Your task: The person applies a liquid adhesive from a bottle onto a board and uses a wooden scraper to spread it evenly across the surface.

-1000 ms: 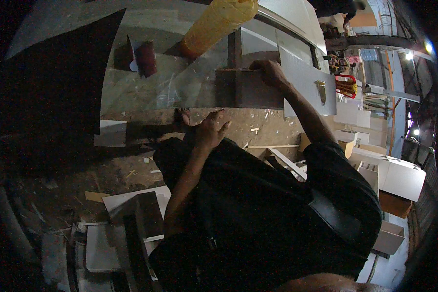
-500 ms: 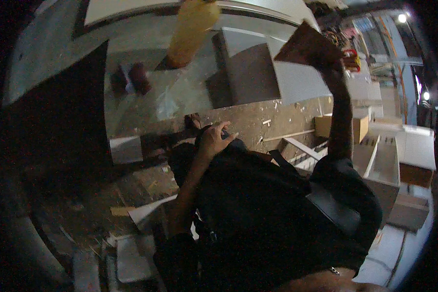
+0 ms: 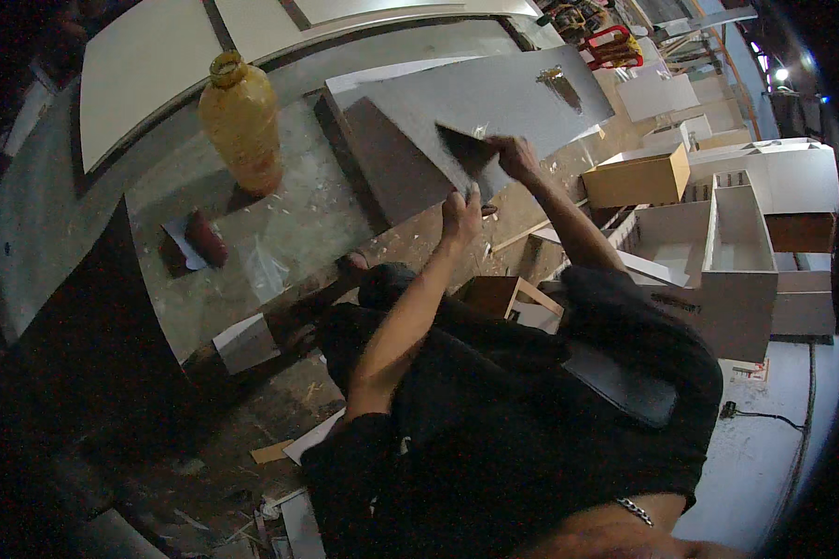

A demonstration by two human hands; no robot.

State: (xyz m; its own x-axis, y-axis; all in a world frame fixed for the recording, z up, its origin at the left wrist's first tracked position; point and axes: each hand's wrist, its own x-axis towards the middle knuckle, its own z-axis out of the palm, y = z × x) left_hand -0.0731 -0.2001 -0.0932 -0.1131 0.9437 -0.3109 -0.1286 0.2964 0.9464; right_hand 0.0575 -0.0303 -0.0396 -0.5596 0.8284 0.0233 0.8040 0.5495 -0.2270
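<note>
My right hand (image 3: 515, 158) grips a thin dark-brown flat sheet (image 3: 466, 149) by its edge, holding it tilted over a grey panel (image 3: 503, 88). Just below it, my left hand (image 3: 460, 219) is closed at the sheet's lower corner, beside the panel's near edge. A small dark thing shows by its fingers, but what they pinch I cannot make out. Toward the panel's far right end lies a wet-looking brownish smear (image 3: 559, 88). The panel rests on another grey board, on a worktable (image 3: 298, 224) with a stained, glossy top.
A yellowish smeared jar (image 3: 242, 126) stands left on the worktable, near a dark red object (image 3: 205, 239) on white paper. Large pale panels (image 3: 149, 74) lie beyond. At right are a yellow-brown box (image 3: 637, 177) and open cabinet carcasses (image 3: 741, 224). Wood scraps (image 3: 272, 453) litter the floor.
My right hand has brought the brown sheet down and leftward over the grey panel. My left hand has moved up and right to meet it. The view has shifted, showing more of the panel.
</note>
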